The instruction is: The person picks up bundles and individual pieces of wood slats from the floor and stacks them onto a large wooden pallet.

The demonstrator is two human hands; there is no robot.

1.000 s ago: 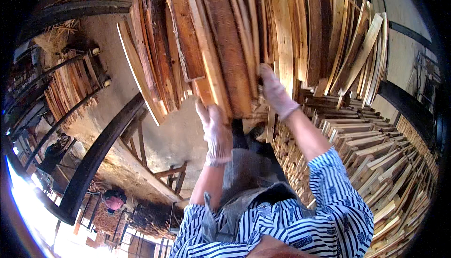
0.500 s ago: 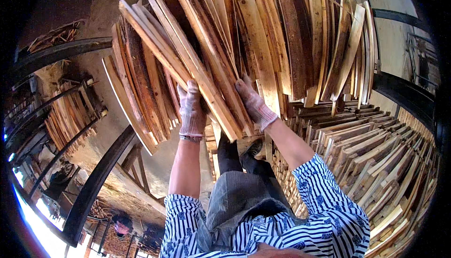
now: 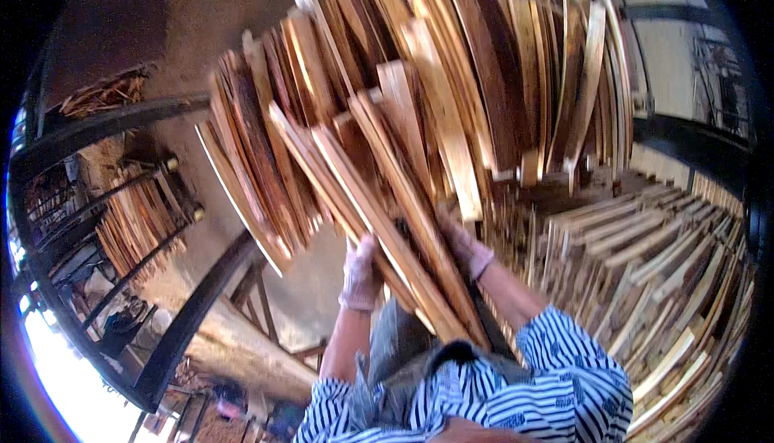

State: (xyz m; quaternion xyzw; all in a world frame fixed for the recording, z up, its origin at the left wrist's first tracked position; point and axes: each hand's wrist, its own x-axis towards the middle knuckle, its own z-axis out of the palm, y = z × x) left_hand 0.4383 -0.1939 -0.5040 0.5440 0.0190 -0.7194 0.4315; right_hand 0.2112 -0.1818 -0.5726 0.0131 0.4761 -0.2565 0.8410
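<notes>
A big fanned bundle of thin wooden slats (image 3: 403, 112), light and dark brown, fills the upper middle of the view. My left hand (image 3: 358, 274), in a pale glove, presses against the underside of the bundle's lower left slats. My right hand (image 3: 466, 248), also gloved, grips the slats a little to the right, partly hidden behind a long slat (image 3: 403, 233) that slants down toward my chest. Both forearms reach up from striped blue-and-white sleeves (image 3: 564, 378).
A large pile of flat-stacked slats (image 3: 645, 282) fills the right side. At left stands a dark metal rack (image 3: 137, 217) holding more slats. A dark curved beam (image 3: 189, 322) and a wooden trestle (image 3: 262, 314) lie below the bundle. Bright daylight glares at lower left.
The bundle has swung and spread wider across the view. Both hands have dropped lower in the picture and sit closer to my chest, still on the slats.
</notes>
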